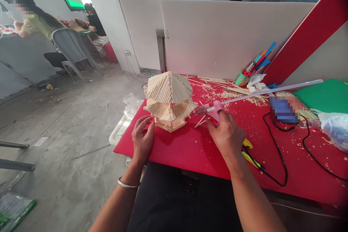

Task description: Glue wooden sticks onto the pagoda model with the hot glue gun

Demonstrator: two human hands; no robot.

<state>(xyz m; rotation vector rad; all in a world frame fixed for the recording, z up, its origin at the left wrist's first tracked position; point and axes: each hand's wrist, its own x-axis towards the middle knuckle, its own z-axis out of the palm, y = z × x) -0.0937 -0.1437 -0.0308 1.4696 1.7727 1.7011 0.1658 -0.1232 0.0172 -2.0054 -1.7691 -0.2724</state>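
A pagoda model (170, 98) built of thin wooden sticks stands upright on the red tabletop, with two tiers of sloping roof. At its lower left corner is my left hand (143, 134), fingers bent and thumb against the base below the eave. My right hand (227, 130) is wrapped round the handle of a pink hot glue gun (213, 110). The gun's nozzle points left, at the right edge of the lower roof; whether it touches cannot be told. A long clear glue stick (272, 92) sticks out from the gun's back. Loose wooden sticks (200, 121) lie below the nozzle.
Yellow-handled pliers (251, 159) and a black cable (282, 166) lie right of my right arm. Sticks and scraps (231, 92) cover the table's back. A green container (241, 79) holds coloured items. A white tray (116, 130) sits beyond the left edge; a person (40, 23) sits farther off.
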